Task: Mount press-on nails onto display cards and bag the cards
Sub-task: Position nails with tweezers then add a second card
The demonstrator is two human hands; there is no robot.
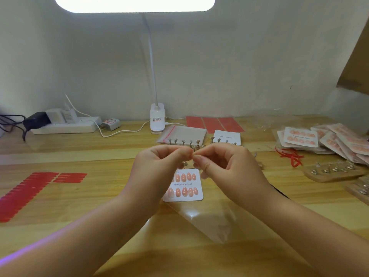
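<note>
We hold our left hand and right hand together above the tabletop, fingertips meeting in a pinch; they probably grip the mouth of the clear bag, but the film is too thin to see there, so we cannot tell for sure. The bag hangs below the hands, so that it can be opened. The filled display card, with two rows of pink nails, lies flat just under our hands, ready to slide in. The finished bagged cards are piled at the right, away from the work area.
</note>
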